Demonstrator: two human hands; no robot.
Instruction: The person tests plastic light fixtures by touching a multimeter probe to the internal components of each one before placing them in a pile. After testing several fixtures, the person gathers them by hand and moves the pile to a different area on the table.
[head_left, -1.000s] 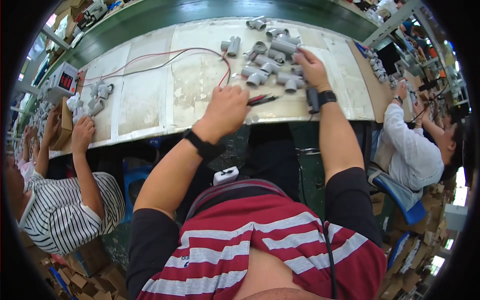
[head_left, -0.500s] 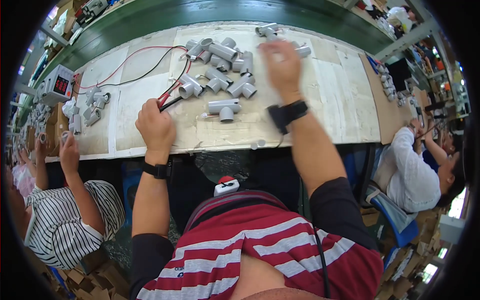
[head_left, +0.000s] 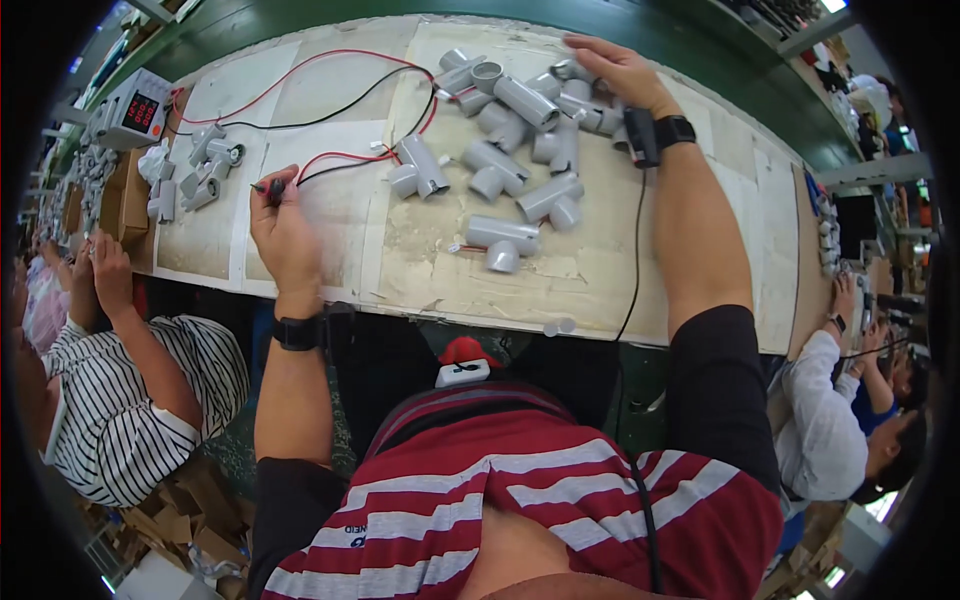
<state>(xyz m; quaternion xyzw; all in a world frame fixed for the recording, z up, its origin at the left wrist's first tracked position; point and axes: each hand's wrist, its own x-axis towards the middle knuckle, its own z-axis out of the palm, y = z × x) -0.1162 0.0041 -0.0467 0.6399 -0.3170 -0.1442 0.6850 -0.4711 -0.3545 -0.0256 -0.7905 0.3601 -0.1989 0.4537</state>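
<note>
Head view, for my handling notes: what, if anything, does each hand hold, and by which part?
The left hand holds the red and black leads by their probe ends; the right hand, open beside grey fittings, appears to hold nothing.

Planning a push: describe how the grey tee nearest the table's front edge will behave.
The grey tee probably won't roll far, since its branch juts out. It looks rigid, like moulded plastic; its thin wires likely flop.

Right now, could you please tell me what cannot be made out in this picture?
Head view:
How the left hand grips the probes: hidden by the hand itself, and blurred.
Whether the right hand touches the gray fittings: the hand covers the spot.
What the striped-shirt co-worker's hands hold, if anything: covered by those hands, and small.
</note>
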